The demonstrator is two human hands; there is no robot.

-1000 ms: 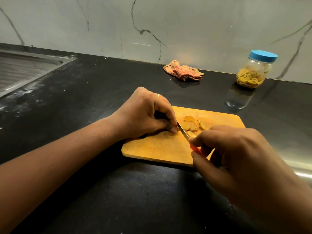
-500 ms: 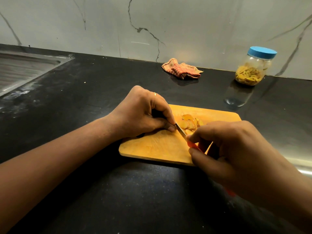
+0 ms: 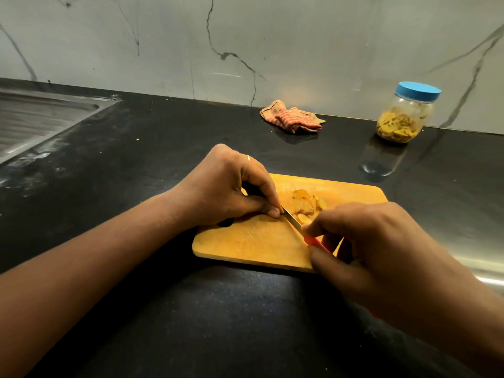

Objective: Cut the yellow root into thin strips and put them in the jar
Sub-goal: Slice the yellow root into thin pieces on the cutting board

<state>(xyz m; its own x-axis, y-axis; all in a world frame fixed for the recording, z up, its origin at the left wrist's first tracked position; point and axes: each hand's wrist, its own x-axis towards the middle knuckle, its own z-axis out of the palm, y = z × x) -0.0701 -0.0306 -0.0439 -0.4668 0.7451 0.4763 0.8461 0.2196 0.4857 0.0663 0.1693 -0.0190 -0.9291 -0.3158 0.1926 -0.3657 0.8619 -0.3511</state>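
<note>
Board: wooden cutting board (image 3: pixel 245 244), round-cornered, lying on glossy black counter (image 3: pixel 163 309).
Root: yellow root (image 3: pixel 305 204) lying mid-board in thin slices beside the blade.
Left: left hand (image 3: pixel 226 186) curling fingers, pinching a mostly hidden root end.
Right: right hand (image 3: pixel 381 249) clamping fingers round red-handled knife (image 3: pixel 292 221), covering most of the handle.
Jar: clear jar (image 3: pixel 403 115), blue-lidded, standing well apart.

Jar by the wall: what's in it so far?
The jar holds yellow strips heaped in its lower part; above them it looks empty, under a blue lid. The heap's inside is hidden.
</note>
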